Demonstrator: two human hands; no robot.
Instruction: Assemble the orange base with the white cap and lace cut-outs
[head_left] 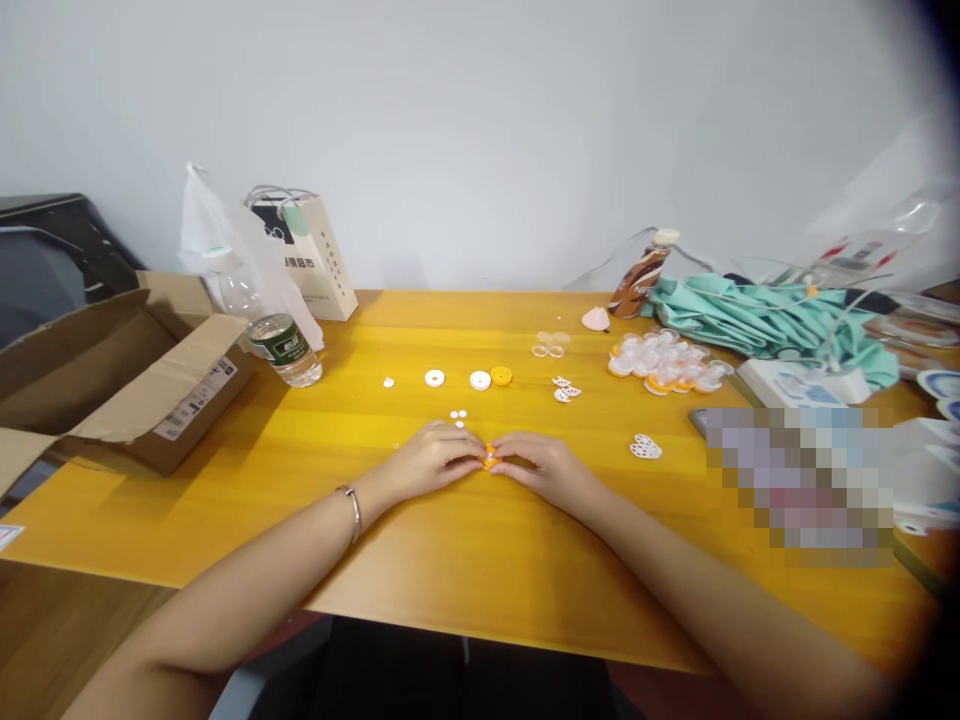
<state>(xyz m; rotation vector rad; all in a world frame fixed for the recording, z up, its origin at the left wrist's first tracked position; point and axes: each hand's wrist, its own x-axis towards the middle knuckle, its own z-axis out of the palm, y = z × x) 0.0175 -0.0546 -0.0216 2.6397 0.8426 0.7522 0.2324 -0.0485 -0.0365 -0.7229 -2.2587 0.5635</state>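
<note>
My left hand (442, 458) and my right hand (544, 465) meet over the middle of the table, fingertips pinching a small orange round piece (490, 458) with a white centre. Its exact kind is too small to make out. Just beyond my left hand lie several small white discs (459, 415). Farther back, a white ring-shaped disc (435, 378), another white disc (480, 380) and a yellow disc (502, 376) form a loose row. A tiny white part (388, 382) sits left of them. Some clear rings (551, 346) and white cut-out pieces (566, 390) rest to the right.
On the left stand an open cardboard box (202, 400), a water bottle (285, 348) and a paper bag (322, 260). To the right are a cluster of clear-and-orange round pieces (664, 360), a brown bottle (643, 275), teal fabric (765, 315) and a spotted white card (646, 447).
</note>
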